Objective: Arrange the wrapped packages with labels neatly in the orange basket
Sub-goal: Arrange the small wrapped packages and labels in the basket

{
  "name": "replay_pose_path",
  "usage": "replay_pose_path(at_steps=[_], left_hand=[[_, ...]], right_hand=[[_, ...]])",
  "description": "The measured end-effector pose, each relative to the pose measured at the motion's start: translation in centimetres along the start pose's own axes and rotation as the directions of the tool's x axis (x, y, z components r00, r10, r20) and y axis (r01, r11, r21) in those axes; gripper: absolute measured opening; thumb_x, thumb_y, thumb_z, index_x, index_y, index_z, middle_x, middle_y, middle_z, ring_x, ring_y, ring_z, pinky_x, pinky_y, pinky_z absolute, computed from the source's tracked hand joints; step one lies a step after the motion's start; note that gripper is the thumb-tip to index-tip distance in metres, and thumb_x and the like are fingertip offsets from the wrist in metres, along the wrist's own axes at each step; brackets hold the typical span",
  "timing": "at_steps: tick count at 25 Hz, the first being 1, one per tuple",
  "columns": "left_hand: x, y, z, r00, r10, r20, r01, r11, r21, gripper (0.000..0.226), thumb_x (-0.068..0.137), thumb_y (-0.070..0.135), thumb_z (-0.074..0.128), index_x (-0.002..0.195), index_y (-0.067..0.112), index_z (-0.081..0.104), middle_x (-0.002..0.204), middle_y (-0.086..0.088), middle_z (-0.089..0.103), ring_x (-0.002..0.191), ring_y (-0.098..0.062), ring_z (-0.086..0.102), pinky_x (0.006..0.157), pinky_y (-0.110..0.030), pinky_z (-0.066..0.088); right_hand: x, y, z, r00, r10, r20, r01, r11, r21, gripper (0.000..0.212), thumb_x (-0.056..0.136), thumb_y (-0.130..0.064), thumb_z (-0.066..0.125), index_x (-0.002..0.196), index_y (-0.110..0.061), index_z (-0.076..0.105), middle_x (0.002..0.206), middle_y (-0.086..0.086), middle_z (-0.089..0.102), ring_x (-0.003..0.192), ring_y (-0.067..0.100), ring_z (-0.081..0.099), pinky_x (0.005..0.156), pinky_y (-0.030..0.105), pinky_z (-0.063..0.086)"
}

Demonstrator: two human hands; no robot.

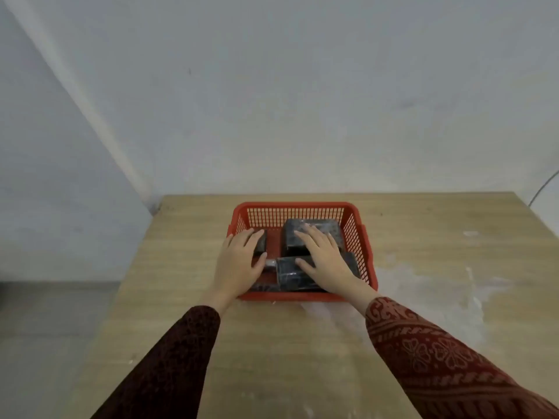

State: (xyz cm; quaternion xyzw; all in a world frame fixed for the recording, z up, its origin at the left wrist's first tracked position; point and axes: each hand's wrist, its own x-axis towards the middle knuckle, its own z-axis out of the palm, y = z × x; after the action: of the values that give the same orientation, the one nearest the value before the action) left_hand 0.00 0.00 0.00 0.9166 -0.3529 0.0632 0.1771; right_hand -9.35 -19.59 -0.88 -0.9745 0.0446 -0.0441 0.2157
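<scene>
An orange basket (295, 210) with slotted walls stands on the wooden table. Inside lie several dark wrapped packages. One package (320, 229) sits at the back right of the basket. Another package (290, 275) lies at the front middle. A third package (260, 241) is on the left, mostly under my left hand (239, 263). That hand lies flat on it with fingers spread. My right hand (325, 257) rests palm down, fingers apart, across the back right and front packages. No label is clearly readable.
The wooden table (272, 343) has a whitish worn patch (423, 285) to the right of the basket. A pale wall stands right behind the table, with a corner at the left. A thin cable (543, 189) hangs at the far right.
</scene>
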Motion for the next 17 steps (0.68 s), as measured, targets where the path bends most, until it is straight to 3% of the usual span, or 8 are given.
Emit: replay_pose_path(at_steps=[5, 8, 13, 17], left_hand=[[-5.2, -1.7, 2.3, 0.990, -0.095, 0.107, 0.106, 0.989, -0.100, 0.048, 0.092, 0.031, 0.056, 0.137, 0.015, 0.050, 0.140, -0.008, 0.051, 0.132, -0.024, 0.043, 0.114, -0.039, 0.025], [-5.4, -3.2, 2.6, 0.992, -0.080, 0.098, 0.096, 0.981, -0.167, 0.045, 0.092, 0.027, 0.058, 0.134, 0.014, 0.053, 0.139, -0.009, 0.051, 0.132, -0.027, 0.043, 0.112, -0.041, 0.031], [0.2, -4.8, 2.2, 0.985, -0.169, 0.027, 0.170, 0.960, -0.222, 0.043, 0.094, 0.027, 0.054, 0.135, 0.015, 0.050, 0.150, -0.012, 0.037, 0.142, -0.027, 0.028, 0.115, -0.048, 0.027], [3.4, -5.7, 3.7, 0.949, -0.310, 0.062, 0.311, 0.882, -0.355, 0.053, 0.097, 0.028, 0.047, 0.147, 0.020, 0.031, 0.155, -0.009, 0.027, 0.143, -0.023, 0.024, 0.114, -0.041, 0.029]], right_hand=[[-2.6, -0.4, 4.5, 0.985, 0.153, 0.074, -0.151, 0.988, -0.036, 0.055, 0.099, -0.049, 0.029, 0.149, -0.026, 0.024, 0.161, 0.003, 0.014, 0.149, 0.018, 0.007, 0.120, 0.040, 0.005], [-2.6, -0.3, 5.2, 0.979, 0.186, 0.085, -0.178, 0.979, -0.100, 0.056, 0.098, -0.052, 0.023, 0.148, -0.026, 0.028, 0.161, 0.002, 0.016, 0.148, 0.017, 0.010, 0.120, 0.036, 0.010], [-2.7, -0.7, 5.2, 0.970, 0.223, 0.098, -0.212, 0.971, -0.112, 0.051, 0.099, -0.048, 0.027, 0.143, -0.027, 0.039, 0.158, 0.000, 0.026, 0.147, 0.015, 0.017, 0.118, 0.034, 0.018], [-2.5, -0.9, 4.6, 0.962, 0.242, 0.126, -0.231, 0.968, -0.095, 0.047, 0.099, -0.043, 0.036, 0.142, -0.026, 0.041, 0.157, 0.000, 0.028, 0.147, 0.016, 0.019, 0.118, 0.034, 0.019]])
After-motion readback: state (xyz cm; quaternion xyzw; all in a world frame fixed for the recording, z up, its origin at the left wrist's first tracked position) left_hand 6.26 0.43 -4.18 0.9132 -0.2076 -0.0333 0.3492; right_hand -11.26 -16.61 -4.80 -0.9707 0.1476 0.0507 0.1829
